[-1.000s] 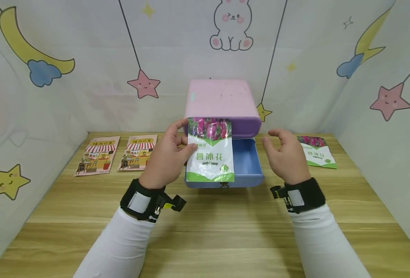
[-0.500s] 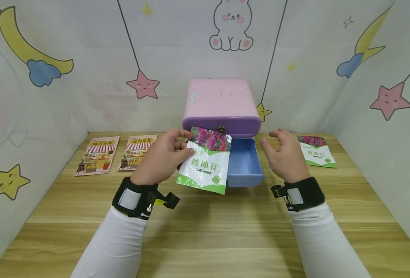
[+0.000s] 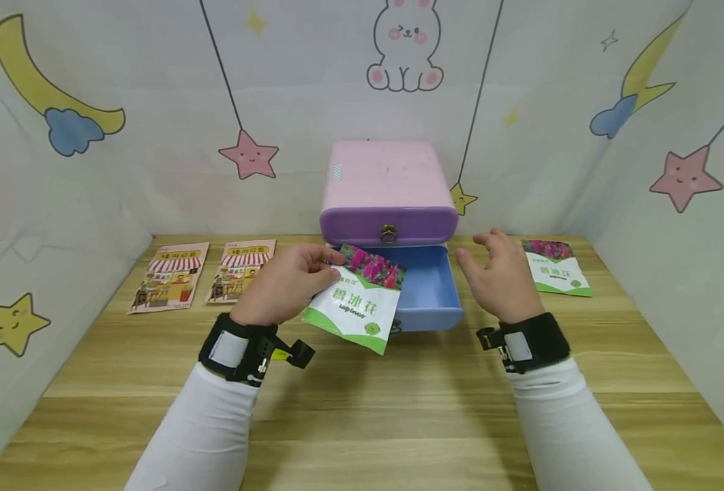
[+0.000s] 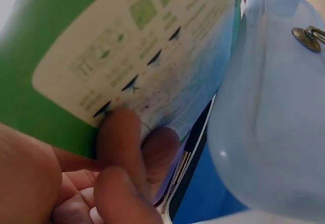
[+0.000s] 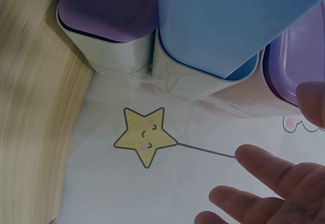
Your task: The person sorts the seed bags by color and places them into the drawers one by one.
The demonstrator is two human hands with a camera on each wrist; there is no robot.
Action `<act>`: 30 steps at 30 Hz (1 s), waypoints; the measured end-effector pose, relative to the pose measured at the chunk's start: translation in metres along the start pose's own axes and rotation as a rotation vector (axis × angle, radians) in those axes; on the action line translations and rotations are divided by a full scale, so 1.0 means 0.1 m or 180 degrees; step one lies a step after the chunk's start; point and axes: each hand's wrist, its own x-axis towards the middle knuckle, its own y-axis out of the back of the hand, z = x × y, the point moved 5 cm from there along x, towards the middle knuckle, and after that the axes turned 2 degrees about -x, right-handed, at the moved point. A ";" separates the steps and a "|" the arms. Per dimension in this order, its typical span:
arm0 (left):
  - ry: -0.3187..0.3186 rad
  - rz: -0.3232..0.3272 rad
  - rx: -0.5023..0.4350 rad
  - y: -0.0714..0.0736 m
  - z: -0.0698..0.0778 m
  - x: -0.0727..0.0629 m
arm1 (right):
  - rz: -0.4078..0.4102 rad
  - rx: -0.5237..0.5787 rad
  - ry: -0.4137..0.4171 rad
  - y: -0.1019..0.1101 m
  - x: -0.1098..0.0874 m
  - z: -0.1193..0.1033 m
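My left hand (image 3: 285, 283) pinches a green-and-white seed packet (image 3: 362, 300) with pink flowers by its upper left edge. The packet hangs tilted over the left part of the pulled-out blue drawer (image 3: 429, 279). In the left wrist view, fingers (image 4: 119, 137) press the packet's printed back (image 4: 152, 66), and the blue drawer front (image 4: 269, 107) with its ring pull (image 4: 307, 38) is close beside it. To the right of the drawer, my right hand (image 3: 503, 279) hovers with fingers apart, holding nothing.
The pink drawer cabinet (image 3: 389, 174) stands against the patterned cloth; its purple top drawer (image 3: 346, 226) is closed. Another purple drawer (image 5: 109, 10) shows on the blue one's other side. Two pink packets (image 3: 170, 278) lie left, and another green-and-white packet (image 3: 557, 269) lies right.
My left hand has drawn the seed packet down and toward me, tilting it and uncovering the purple drawer's ring pull. The right hand has stayed nearly still.
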 end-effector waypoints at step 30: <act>0.0267 0.0150 0.0338 -0.11 -0.11 0.12 | -0.0042 -0.0093 -0.0001 -0.01 -0.01 0.00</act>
